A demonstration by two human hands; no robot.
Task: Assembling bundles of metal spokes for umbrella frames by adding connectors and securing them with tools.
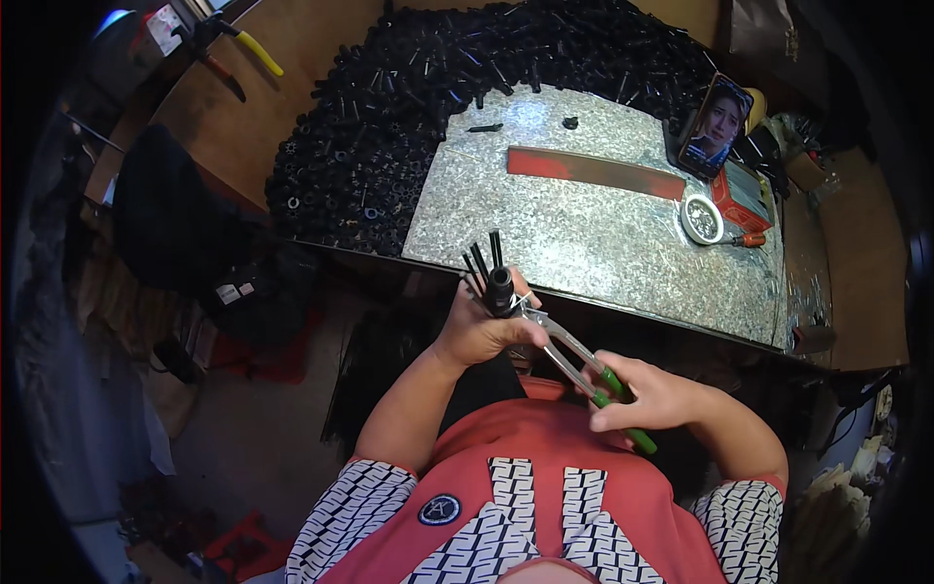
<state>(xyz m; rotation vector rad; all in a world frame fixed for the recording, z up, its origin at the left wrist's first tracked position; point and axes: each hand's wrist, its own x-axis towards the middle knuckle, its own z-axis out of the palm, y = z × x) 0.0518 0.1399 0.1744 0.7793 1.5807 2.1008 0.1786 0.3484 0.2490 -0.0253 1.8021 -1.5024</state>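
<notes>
My left hand [477, 333] is closed around a black part with a round hollow end [501, 284]; several thin black rods [480, 263] stick up beside it. In my right hand [650, 391] is a pair of pliers [566, 352] with green grips and bare metal arms. The pliers' jaws reach up to the black part, close to my left thumb and fingers, and a thin light-coloured piece shows there. Whether the jaws grip it I cannot tell. Both hands are in front of the table's near edge, above my lap.
A speckled tabletop [574, 238] lies ahead, with a large heap of black parts [379, 127] at its back and left. On it are a flat reddish-brown bar [593, 173], a propped phone [717, 127], a white bowl [701, 218], a red box [741, 198] and an orange-handled tool [749, 239].
</notes>
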